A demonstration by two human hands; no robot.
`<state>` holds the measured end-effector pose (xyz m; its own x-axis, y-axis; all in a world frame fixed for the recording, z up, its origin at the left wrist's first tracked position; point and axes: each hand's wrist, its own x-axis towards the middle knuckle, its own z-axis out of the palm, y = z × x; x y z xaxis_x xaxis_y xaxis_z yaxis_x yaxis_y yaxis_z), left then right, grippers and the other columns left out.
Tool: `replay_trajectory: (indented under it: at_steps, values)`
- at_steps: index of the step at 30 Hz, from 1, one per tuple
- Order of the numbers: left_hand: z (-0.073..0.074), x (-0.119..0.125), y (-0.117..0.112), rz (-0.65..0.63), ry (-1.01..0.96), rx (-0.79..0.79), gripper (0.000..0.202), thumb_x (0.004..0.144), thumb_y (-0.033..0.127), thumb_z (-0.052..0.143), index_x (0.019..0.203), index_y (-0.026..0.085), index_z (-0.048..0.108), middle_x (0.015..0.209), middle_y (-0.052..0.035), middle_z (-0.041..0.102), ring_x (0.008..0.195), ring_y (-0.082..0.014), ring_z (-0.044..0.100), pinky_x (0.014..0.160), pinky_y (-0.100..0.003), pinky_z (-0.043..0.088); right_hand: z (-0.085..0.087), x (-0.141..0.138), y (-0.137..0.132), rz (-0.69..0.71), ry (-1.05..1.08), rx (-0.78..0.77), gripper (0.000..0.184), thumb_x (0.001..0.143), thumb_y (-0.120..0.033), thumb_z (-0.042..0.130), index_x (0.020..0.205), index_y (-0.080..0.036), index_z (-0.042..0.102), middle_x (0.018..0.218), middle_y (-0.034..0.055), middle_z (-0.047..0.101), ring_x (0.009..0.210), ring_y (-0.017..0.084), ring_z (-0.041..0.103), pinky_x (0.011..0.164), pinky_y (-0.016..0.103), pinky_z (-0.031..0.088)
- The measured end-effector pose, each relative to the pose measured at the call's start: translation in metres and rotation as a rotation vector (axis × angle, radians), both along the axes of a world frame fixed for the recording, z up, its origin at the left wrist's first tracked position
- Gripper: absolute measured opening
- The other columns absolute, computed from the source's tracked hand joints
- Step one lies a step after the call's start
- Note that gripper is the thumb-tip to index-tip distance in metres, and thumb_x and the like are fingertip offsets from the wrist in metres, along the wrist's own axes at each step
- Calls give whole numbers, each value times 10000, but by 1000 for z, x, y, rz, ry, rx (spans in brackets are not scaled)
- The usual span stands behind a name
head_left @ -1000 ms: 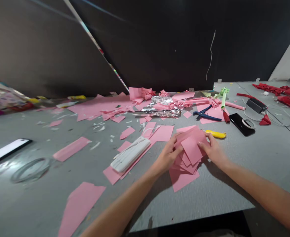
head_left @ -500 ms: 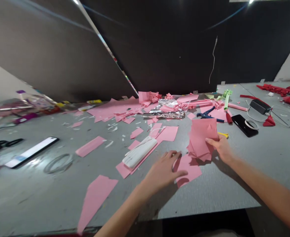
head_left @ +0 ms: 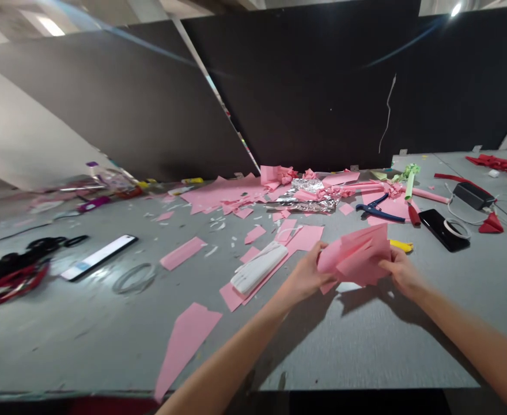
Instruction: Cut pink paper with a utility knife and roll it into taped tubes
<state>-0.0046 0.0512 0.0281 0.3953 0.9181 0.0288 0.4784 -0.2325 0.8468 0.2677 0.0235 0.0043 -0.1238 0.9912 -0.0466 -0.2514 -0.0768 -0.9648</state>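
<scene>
Both my hands hold a stack of pink paper squares just above the grey table. My left hand grips the stack's left end, fingers closed round it. On the right end, my right hand pinches the sheets. The stack is lifted off the table and tilted, casting a shadow below. A white padded strip lies on a pink sheet just left of my left hand. A yellow tool shows behind the stack.
Pink scraps litter the table, with a large piece at the front edge. Crumpled foil, blue pliers, a black phone with a tape ring, another phone, a wire ring, red paper at the far right.
My left hand picked up the last pink sheets from the table and joined them to the stack in my right hand. The whole stack now hangs above the table. The camera tilted up and left.
</scene>
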Motion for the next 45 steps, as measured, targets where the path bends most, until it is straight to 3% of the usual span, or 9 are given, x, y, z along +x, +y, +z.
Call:
replay_trajectory:
  at_steps: [5, 12, 16, 20, 23, 27, 34, 39, 45]
  values:
    - [-1, 21, 26, -16, -182, 73, 607, 687, 254, 807, 1258, 211, 606, 1200, -77, 734, 1079, -285, 700, 936, -406, 566, 3, 2, 8, -79, -32, 85, 241, 766, -385, 865, 930, -217, 809, 860, 67, 783, 745, 250, 686, 738, 405, 554]
    - [-24, 19, 15, -55, -338, 34, 448, 789, 287, 851, 1224, 273, 743, 1204, -95, 787, 1109, -316, 737, 1015, -505, 592, -4, 1, 9, -112, -162, 164, 188, 800, -376, 860, 913, -230, 823, 934, 58, 761, 869, 246, 654, 829, 399, 546]
    - [-30, 19, 13, -47, -416, -58, 738, 749, 287, 917, 1445, 278, 672, 1306, -117, 767, 1176, -346, 734, 1081, -559, 575, -7, 2, 7, -169, -196, 145, 154, 822, -364, 830, 902, -234, 806, 905, 50, 743, 843, 242, 632, 818, 407, 550]
    - [-30, 18, 14, -48, -507, -154, 969, 729, 311, 965, 1591, 291, 522, 1378, -140, 731, 1205, -337, 727, 1077, -558, 584, 1, 5, 4, -152, -205, 90, 257, 846, -437, 849, 1001, -237, 802, 973, 68, 769, 877, 261, 670, 854, 436, 574]
    - [-27, 21, 12, -95, -598, -168, 822, 725, 328, 995, 1464, 306, 636, 1484, -143, 679, 1367, -360, 651, 1139, -542, 562, 5, 4, 2, -51, -210, 73, 354, 885, -497, 833, 1140, -254, 793, 1088, 84, 795, 985, 288, 712, 908, 440, 584]
    - [-22, 28, 7, -127, -669, -225, 636, 782, 350, 951, 1350, 284, 674, 1375, -121, 719, 1205, -322, 729, 995, -469, 633, 1, 1, 2, -13, -261, 109, 392, 912, -516, 812, 1197, -251, 762, 1139, 101, 802, 1045, 308, 727, 935, 459, 593]
    - [-15, 26, -10, 23, -603, 57, 608, 954, 277, 746, 1537, 283, 575, 1175, -68, 741, 1020, -209, 734, 951, -372, 609, 4, -3, -7, -103, -241, 299, 660, 870, -359, 866, 1491, -321, 645, 1233, 100, 795, 1047, 304, 758, 951, 484, 614]
    - [-30, 29, 3, -35, -616, -26, 838, 885, 284, 826, 1616, 264, 416, 1292, -111, 753, 1203, -265, 733, 1028, -409, 593, -4, -5, 5, -108, -339, 281, 484, 820, -353, 878, 1284, -280, 764, 1191, 100, 822, 1069, 315, 772, 982, 508, 607]
    - [-39, 36, 11, 5, -584, -38, 238, 970, 296, 676, 1203, 252, 656, 1221, -63, 769, 1145, -242, 721, 1033, -407, 568, -12, -6, 10, -155, -429, 281, 227, 915, -394, 746, 1068, -242, 817, 1106, 111, 830, 1058, 327, 751, 1021, 535, 568]
